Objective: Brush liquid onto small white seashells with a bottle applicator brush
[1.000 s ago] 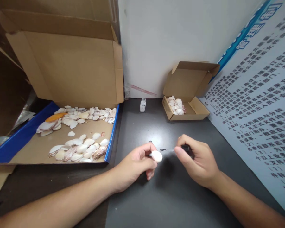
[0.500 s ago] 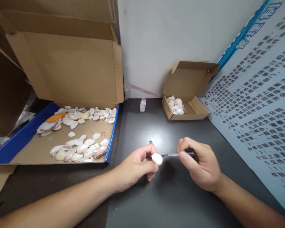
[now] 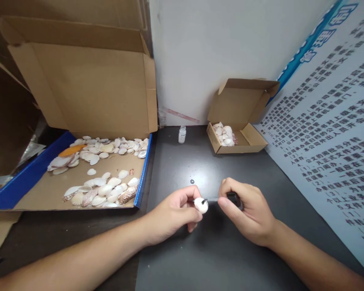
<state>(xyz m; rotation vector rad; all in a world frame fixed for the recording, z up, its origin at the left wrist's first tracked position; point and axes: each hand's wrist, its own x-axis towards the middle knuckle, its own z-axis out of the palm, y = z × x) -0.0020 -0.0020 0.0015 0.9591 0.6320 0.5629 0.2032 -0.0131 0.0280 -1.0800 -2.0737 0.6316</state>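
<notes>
Pinching a rounded white seashell [image 3: 201, 208] in left fingers [image 3: 193, 216], gripping a black-handled tool [image 3: 233, 198] in right fingers [image 3: 229, 209], perhaps risking slippage through edge-pinching.

Illumination: moderate, diffuse, apparently overhead. A pale glare patch marks the bench [image 3: 172, 165] beyond the left hand [image 3: 180, 208]; a soft-edged shadow lies near the right hand [image 3: 248, 212]. The cardboard [image 3: 6, 109] at far left is dim. Wide-angle distortion stretches the printed panel [image 3: 330, 125] at right.

A white wall [image 3: 194, 60] stood at the far side, a reddish strip [image 3: 183, 115] slanting low across it; a blue-edged printed poster [image 3: 324, 121] ran along the right, shiny plastic [image 3: 32, 148] lay left.
</notes>
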